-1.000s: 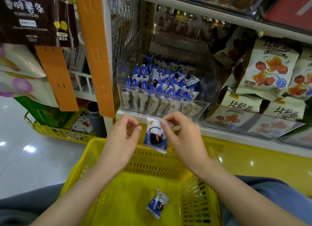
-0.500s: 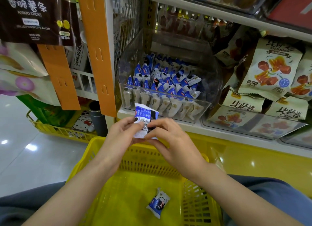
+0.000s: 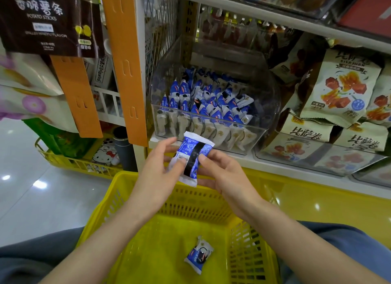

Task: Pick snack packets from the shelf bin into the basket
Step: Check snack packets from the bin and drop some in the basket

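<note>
1. Head view: the blue-and-white snack packet (image 3: 191, 158) has turned over, black-striped back now up, just above the yellow basket's (image 3: 127, 179) far rim.
2. Left hand (image 3: 156, 173) and right hand (image 3: 224, 173) each pinch a side.
3. Likely light, crinkly, slick film; grip the crimped ends.
4. Second packet (image 3: 198, 255) lies inside the basket; clear shelf bin (image 3: 264, 105) beyond it.

dark bag (image 3: 48, 19) "POTATO STICKS", perhaps "WAGYU FLAVOR"

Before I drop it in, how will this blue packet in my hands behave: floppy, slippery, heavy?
Probably light: the left hand and right hand pinch the blue packet lightly. Its glossy film looks slippery and bendy. It should land flat, not roll, like the other packet in the basket.
</note>
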A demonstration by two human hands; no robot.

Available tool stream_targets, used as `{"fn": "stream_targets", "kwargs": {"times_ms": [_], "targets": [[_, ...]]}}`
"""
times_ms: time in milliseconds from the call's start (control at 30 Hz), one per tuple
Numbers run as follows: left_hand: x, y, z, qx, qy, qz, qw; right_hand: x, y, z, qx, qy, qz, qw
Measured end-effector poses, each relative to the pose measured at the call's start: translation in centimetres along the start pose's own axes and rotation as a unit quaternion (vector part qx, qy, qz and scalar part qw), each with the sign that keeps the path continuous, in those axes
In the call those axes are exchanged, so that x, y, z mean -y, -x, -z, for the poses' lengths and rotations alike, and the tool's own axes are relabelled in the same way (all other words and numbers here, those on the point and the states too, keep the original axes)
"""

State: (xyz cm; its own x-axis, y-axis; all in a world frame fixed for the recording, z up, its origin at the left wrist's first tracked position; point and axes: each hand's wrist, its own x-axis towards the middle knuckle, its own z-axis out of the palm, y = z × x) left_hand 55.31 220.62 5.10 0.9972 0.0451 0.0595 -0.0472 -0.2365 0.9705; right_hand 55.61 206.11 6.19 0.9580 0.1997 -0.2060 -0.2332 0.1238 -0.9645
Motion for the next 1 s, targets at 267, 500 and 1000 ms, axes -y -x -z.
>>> {"fn": "stream_targets", "kwargs": {"times_ms": [267,500,1000], "targets": [[0.8,0.5,-0.3,0.035,-0.078,-0.072,0.994,-0.5,-0.2,-0.3,-0.007,0.043,0.011,0.999],[0.7,1.0,0.0,0.052,-0.130,-0.106,0.985,-0.9,-0.3,-0.1,0.003,0.114,0.068,0.991],[0.8,1.1,0.6,0.034,-0.315,-0.155,0.936,-2.5,-0.3,-0.1,-0.003,0.251,0.146,0.957]]}}
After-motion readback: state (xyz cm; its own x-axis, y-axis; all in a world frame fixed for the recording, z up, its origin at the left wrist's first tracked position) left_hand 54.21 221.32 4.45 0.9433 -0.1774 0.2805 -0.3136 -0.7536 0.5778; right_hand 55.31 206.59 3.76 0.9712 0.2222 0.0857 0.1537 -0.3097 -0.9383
